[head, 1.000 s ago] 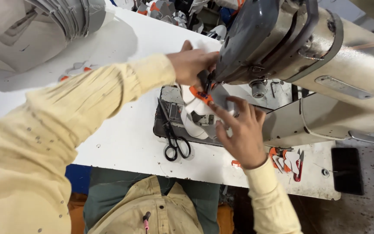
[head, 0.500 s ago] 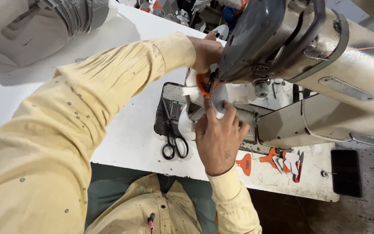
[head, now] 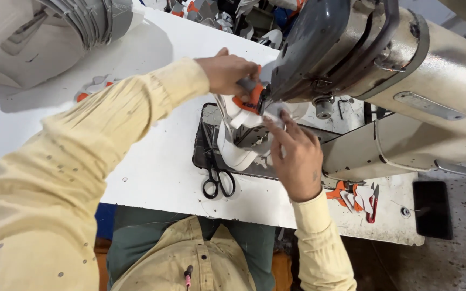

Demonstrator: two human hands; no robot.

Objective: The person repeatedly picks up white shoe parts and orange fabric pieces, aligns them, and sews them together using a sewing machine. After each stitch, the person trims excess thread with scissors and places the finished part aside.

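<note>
I sit at a cream and grey industrial sewing machine [head: 405, 70] on a white table [head: 152, 156]. A white and orange shoe upper piece [head: 241, 132] lies under the machine's head. My left hand [head: 227, 73] grips its orange top edge right at the head. My right hand [head: 292, 153] presses its fingers on the piece's white part from the near side. The needle area is hidden behind the machine head and my hands.
Black-handled scissors [head: 218, 175] lie on the table just left of the piece. Small orange and white cut pieces [head: 358, 196] rest near the front right edge. More parts are piled at the back [head: 211, 13]. A grey duct [head: 55, 37] hangs at upper left.
My right hand has slid up along the piece toward the machine head, and the left hand has shifted slightly with the orange edge. The view has shifted a little.
</note>
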